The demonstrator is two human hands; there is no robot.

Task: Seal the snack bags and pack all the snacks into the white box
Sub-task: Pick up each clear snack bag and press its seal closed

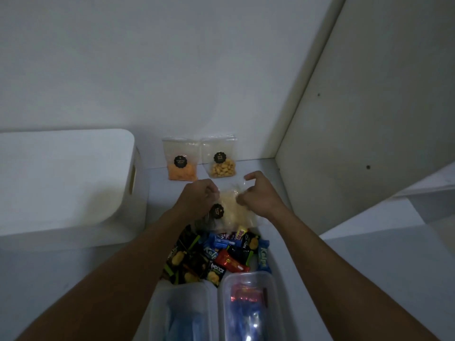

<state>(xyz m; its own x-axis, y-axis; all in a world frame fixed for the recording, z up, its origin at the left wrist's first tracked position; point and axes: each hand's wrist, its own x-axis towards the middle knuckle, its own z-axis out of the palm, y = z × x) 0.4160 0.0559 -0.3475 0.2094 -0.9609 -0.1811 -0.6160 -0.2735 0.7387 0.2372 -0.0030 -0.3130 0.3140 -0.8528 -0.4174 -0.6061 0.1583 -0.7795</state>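
A clear snack bag (231, 212) of pale yellow pieces, with a round black label, sits mid-way on the dim white surface (357, 267). The left hand (197, 200) and right hand (258, 193) pinch its top edge with curled fingers. Behind it, an orange-snack bag (181, 166) and a puff bag (221, 163) lean on the white wall (197, 70). The white box (66, 178) stands to the left.

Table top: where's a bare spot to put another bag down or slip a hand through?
Bare table lies in front of the white box, left of the wrapped snacks, and a wider patch right of the right forearm. The middle is crowded: the held bag, two clear tubs and two leaning bags.
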